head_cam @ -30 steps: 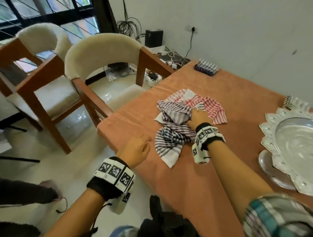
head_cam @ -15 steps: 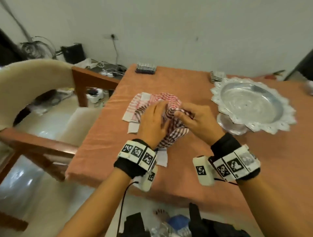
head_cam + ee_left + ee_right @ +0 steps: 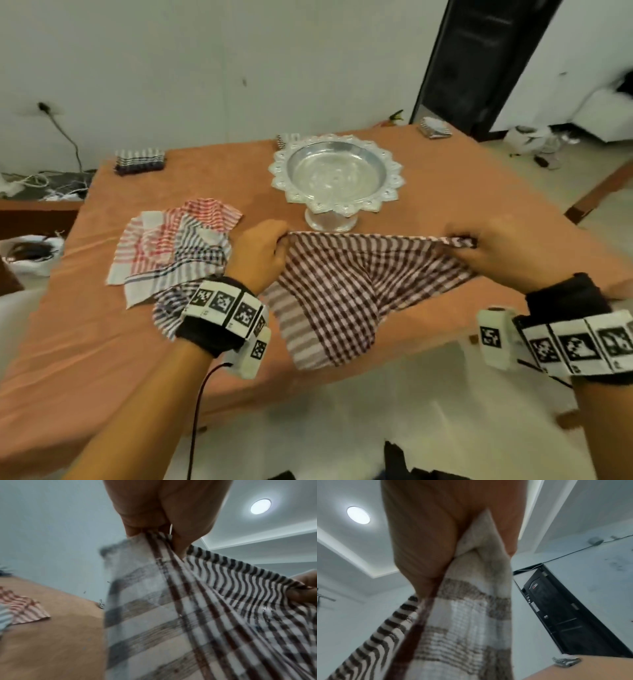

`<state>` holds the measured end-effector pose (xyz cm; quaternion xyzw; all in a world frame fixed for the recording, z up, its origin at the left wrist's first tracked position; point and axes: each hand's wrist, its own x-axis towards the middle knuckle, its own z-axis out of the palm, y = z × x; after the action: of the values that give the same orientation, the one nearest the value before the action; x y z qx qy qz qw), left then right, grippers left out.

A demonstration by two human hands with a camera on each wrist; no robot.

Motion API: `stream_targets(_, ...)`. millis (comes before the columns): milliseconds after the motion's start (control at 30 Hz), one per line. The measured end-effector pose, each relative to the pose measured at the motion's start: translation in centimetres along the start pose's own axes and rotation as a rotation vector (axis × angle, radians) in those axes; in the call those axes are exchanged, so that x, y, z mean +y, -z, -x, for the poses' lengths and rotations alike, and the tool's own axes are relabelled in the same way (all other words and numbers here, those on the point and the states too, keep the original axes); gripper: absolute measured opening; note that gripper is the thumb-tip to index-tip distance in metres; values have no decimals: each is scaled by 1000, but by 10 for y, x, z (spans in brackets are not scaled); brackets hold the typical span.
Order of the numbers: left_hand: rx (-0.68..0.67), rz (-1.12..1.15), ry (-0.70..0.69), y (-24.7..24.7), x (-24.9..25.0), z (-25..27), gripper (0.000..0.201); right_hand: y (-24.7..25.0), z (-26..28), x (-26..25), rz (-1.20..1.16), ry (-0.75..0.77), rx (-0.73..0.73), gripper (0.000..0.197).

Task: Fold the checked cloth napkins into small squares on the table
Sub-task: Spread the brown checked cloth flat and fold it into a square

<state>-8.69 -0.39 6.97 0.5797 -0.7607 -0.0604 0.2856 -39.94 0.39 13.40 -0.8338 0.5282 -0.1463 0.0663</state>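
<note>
Brown checked napkin point(image 3: 342, 291) hangs at frame centre, stretched between both hands: left hand point(image 3: 260, 253) pinches one top corner, right hand point(image 3: 493, 253) pinches the other. Lower edge drapes over the near surface point(image 3: 85, 342) edge. Unfolded napkins point(image 3: 174, 250) lie centre left; silver pedestal tray point(image 3: 337, 174) stands beyond.
</note>
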Motion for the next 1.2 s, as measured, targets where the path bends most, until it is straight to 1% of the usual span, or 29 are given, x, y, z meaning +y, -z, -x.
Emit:
stream_targets(67, 3, 17, -21, -17, 23, -18, 19, 16, 12, 41, 42, -80, 84, 14)
stream_targets(167, 34, 38, 7, -40, 66, -60, 13, 34, 20, 109, 70, -177, 192, 10)
stream_targets(233, 69, 64, 5, -60, 98, -96, 11, 47, 24, 160, 99, -243, 250, 12)
stream_targets(300, 67, 60, 4, -80, 128, -133, 12, 62, 29, 207, 113, -315, 292, 14)
stream_targets(433, 79, 10, 13, -111, 172, -202, 14, 100, 24, 282, -59, -454, 418, 16)
stream_targets(500, 99, -6, 44, -118, 185, -232, 17, 110, 12, 308, -268, -555, 453, 20)
stream_targets(533, 97, -3, 74, -122, 194, -252, 18, 116, 4, 320, -430, -608, 452, 21)
stream_targets(600, 55, 25, 161, -130, 206, -290, 20, 123, -19, 339, -849, -704, 398, 19)
stream_targets(667, 4, 157, 282, -140, 207, -329, 18, 125, -50, 357, -1193, -741, 365, 19)
stream_targets(733, 16, 316, 388, -153, 203, -372, 20, 125, -88, 381, -1346, -725, 417, 20)
stream_targets(800, 32, 295, 420, -158, 202, -413, 19, 124, -132, 402, -1395, -707, 485, 19)
stream_targets(900, 77, 261, 425, -152, 206, -467, 13, 136, -192, 424, -1342, -692, 545, 26)
stream_targets(967, 144, 224, 383, -141, 207, -498, 17, 153, -224, 434, -1271, -640, 580, 30)
stream_targets(1067, 304, 231, 285, -115, 210, -526, 21, 179, -256, 444, -1246, -505, 668, 24)
stream_targets(1133, 416, 248, 221, -101, 212, -527, 22, 190, -261, 447, -1205, -426, 722, 24)
stream_targets(1200, 474, 239, 160, -96, 212, -512, 22, 190, -254, 448, -1105, -365, 718, 28)
